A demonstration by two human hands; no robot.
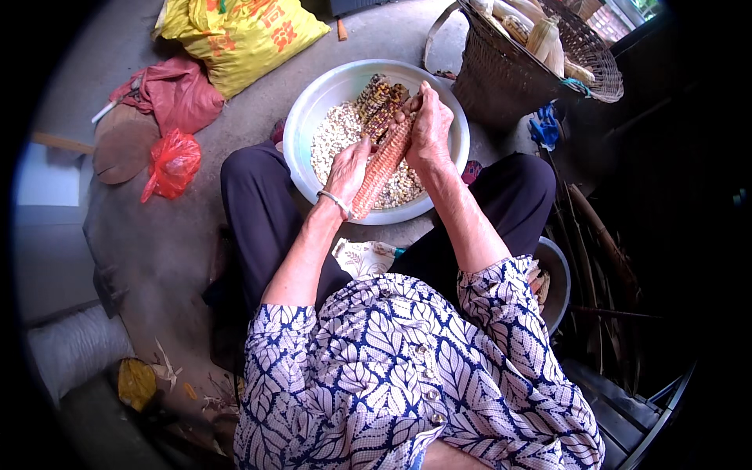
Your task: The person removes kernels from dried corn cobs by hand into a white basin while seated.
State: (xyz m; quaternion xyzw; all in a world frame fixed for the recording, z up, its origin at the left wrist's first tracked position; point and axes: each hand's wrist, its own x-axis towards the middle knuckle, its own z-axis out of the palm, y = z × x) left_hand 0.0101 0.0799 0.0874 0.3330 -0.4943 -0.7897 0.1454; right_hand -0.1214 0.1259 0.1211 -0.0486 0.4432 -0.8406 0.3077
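A stripped reddish corncob (385, 167) slants over a large metal basin (299, 123). My right hand (432, 126) is closed around its upper end. My left hand (348, 167), with a bangle at the wrist, is on the cob's left side, its thumb at the lower end of a dark multicoloured ear of corn (385, 114); the other fingers are hidden behind the cob. Another dark ear of corn (371, 94) leans beside that one in the basin. Loose pale and purplish corn kernels (335, 132) cover the basin's bottom.
A woven basket (493, 76) of husked corn ears (526, 26) stands at upper right. A yellow sack (247, 47), pink sack (182, 91) and red plastic bag (173, 161) lie at left. A bowl (558, 282) holding cobs sits by my right hip, with sticks (599, 229) beyond.
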